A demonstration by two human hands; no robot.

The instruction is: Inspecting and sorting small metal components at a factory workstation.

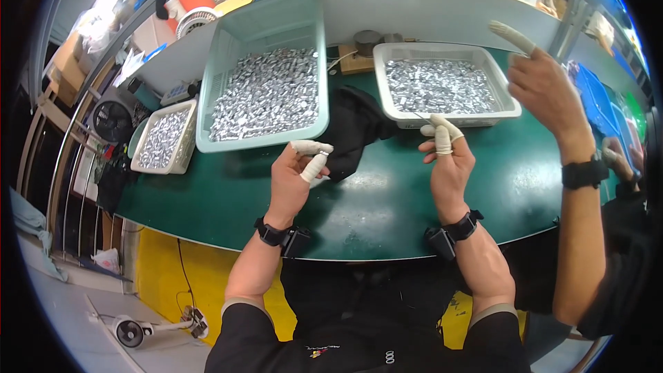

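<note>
My left hand point(295, 173) is closed in a pinch over the green table, white finger cots on its thumb and forefinger. A small silvery metal piece point(324, 153) shows between those fingertips. My right hand point(450, 166), also in finger cots, pinches a thin, dark, needle-like tool point(418, 116) that points up and left, by the front rim of a white basket point(449, 123). Many small shiny metal parts point(442, 86) fill that basket. Beyond my left hand, a large pale green bin point(200, 139) holds a heap of similar parts point(266, 93).
A smaller white basket point(181, 164) of metal parts stands at the left. Black cloth point(352, 131) lies between the bins. At the right, a co-worker's raised hand point(545, 90) wears a finger cot. A grey partition point(428, 21) runs behind the green table point(387, 214).
</note>
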